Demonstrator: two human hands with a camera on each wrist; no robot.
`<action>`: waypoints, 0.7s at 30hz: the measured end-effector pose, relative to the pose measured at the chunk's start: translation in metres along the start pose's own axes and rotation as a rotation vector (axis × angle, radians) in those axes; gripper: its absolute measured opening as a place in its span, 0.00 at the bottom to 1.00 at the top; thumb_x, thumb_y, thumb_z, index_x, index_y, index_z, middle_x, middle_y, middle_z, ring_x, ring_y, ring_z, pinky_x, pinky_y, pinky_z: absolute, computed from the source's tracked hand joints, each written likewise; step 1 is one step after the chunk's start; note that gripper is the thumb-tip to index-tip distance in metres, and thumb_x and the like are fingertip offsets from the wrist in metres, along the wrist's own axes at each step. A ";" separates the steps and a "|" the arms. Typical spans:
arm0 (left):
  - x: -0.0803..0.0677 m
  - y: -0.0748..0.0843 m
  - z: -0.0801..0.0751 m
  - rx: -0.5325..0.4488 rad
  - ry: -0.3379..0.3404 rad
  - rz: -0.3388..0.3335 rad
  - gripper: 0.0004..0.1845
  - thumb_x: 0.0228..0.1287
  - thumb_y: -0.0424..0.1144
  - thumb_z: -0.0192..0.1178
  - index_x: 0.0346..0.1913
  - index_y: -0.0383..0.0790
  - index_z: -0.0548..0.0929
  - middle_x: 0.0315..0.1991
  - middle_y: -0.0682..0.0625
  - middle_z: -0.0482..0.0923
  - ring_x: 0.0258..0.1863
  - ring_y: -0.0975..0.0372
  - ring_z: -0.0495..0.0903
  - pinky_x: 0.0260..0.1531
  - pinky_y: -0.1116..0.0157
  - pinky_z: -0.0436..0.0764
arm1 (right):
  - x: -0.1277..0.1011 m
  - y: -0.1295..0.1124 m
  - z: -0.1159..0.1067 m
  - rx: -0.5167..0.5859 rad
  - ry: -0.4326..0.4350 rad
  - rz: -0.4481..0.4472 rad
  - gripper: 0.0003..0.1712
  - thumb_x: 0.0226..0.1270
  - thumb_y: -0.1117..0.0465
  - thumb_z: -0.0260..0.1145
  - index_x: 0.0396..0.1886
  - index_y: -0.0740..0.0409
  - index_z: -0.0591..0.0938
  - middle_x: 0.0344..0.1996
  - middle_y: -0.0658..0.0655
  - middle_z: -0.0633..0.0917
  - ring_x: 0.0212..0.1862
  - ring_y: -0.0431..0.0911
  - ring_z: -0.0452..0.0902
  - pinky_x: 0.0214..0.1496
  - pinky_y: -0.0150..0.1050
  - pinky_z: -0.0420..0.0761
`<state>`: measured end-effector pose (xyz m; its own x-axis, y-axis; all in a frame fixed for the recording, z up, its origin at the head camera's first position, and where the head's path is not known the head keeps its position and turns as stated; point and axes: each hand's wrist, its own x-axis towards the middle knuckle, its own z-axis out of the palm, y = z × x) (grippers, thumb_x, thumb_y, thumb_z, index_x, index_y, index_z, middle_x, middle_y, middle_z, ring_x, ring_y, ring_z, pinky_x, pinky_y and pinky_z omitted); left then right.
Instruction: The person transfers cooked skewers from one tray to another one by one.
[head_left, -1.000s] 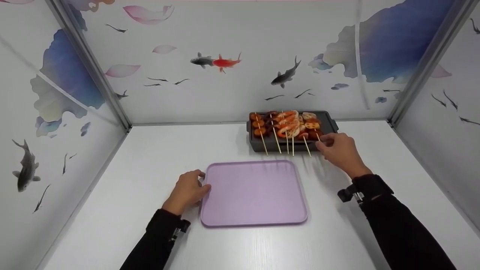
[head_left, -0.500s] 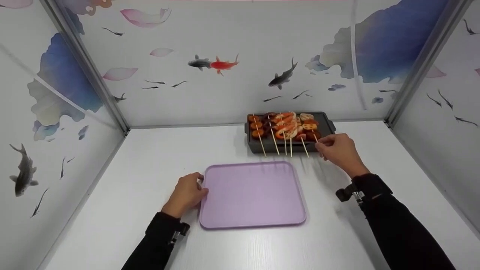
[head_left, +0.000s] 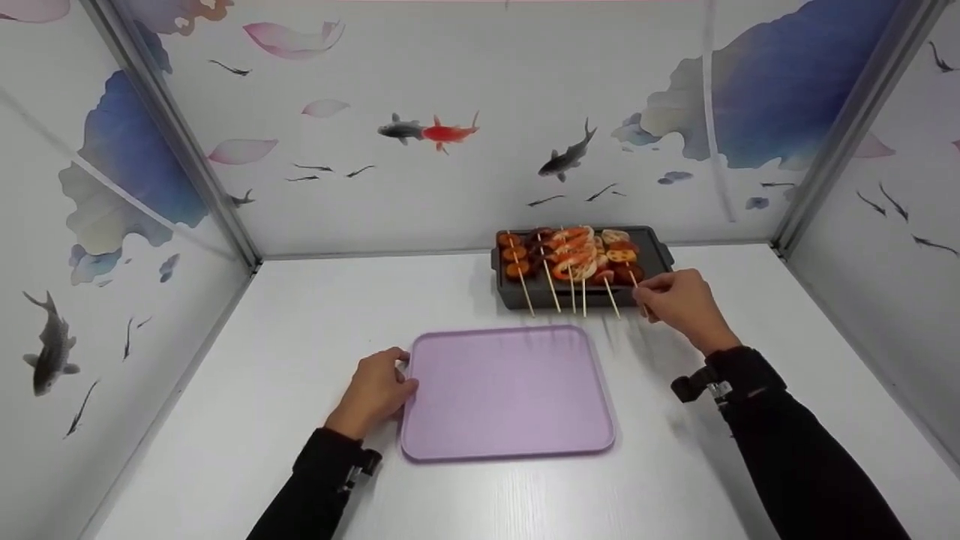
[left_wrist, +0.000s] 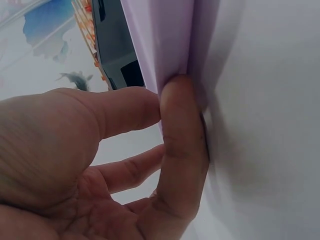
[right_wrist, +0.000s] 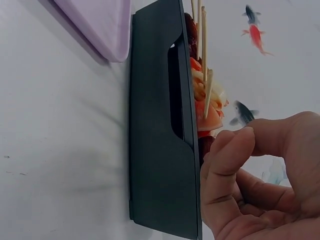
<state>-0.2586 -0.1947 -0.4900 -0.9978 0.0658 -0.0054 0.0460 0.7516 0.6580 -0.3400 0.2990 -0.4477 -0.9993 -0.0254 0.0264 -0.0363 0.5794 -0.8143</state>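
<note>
My left hand (head_left: 375,391) pinches the left edge of a flat lilac tray (head_left: 510,394), thumb on the rim and a finger under it in the left wrist view. Behind the tray stands a dark grill (head_left: 656,259) bearing several food skewers. My right hand (head_left: 686,306) pinches the stick of the rightmost skewer (head_left: 622,259) at the grill's front right corner. Its food pieces lie on the grill plate. In the right wrist view the fingers hide most of that stick, with thumb and index finger (right_wrist: 231,150) meeting beside the dark grill wall (right_wrist: 160,165).
The other skewers, with shrimp (head_left: 571,251) and round orange slices (head_left: 515,253) among them, lie side by side, sticks jutting over the grill's front edge. A printed back wall (head_left: 330,214) rises behind the grill. Side walls bound the white table (head_left: 315,307).
</note>
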 end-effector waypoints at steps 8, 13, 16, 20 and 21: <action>-0.002 -0.001 0.000 -0.024 -0.001 0.014 0.26 0.74 0.27 0.69 0.72 0.23 0.83 0.31 0.47 0.84 0.21 0.64 0.78 0.23 0.69 0.77 | 0.001 -0.003 -0.004 0.083 -0.031 0.055 0.23 0.88 0.55 0.70 0.64 0.71 0.91 0.42 0.53 0.94 0.43 0.39 0.88 0.48 0.28 0.90; -0.002 0.000 0.001 -0.011 -0.005 -0.008 0.26 0.75 0.28 0.69 0.73 0.23 0.83 0.33 0.46 0.84 0.24 0.63 0.79 0.24 0.69 0.77 | 0.004 -0.001 -0.006 0.178 -0.049 0.117 0.25 0.88 0.57 0.71 0.69 0.74 0.89 0.45 0.48 0.93 0.44 0.35 0.89 0.50 0.27 0.92; -0.002 0.000 0.001 -0.006 -0.002 -0.012 0.26 0.75 0.28 0.69 0.73 0.23 0.83 0.32 0.46 0.84 0.24 0.62 0.79 0.24 0.69 0.77 | 0.004 0.000 -0.006 0.235 -0.054 0.154 0.25 0.88 0.58 0.71 0.71 0.74 0.87 0.45 0.46 0.92 0.44 0.35 0.89 0.51 0.27 0.93; -0.002 0.000 0.002 -0.008 -0.007 -0.012 0.26 0.75 0.28 0.68 0.73 0.23 0.84 0.32 0.47 0.84 0.24 0.63 0.79 0.23 0.69 0.78 | 0.002 -0.001 -0.007 0.276 -0.063 0.191 0.26 0.89 0.58 0.71 0.72 0.74 0.86 0.43 0.44 0.92 0.44 0.34 0.89 0.51 0.27 0.93; -0.002 0.000 0.002 -0.010 -0.009 -0.015 0.26 0.75 0.28 0.68 0.73 0.23 0.84 0.32 0.47 0.84 0.24 0.63 0.79 0.23 0.69 0.78 | 0.001 -0.001 -0.008 0.284 -0.069 0.196 0.26 0.89 0.58 0.71 0.73 0.74 0.86 0.42 0.44 0.92 0.44 0.34 0.89 0.51 0.27 0.93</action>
<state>-0.2561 -0.1932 -0.4913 -0.9979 0.0607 -0.0219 0.0308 0.7462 0.6650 -0.3408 0.3048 -0.4422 -0.9842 0.0036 -0.1773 0.1686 0.3295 -0.9290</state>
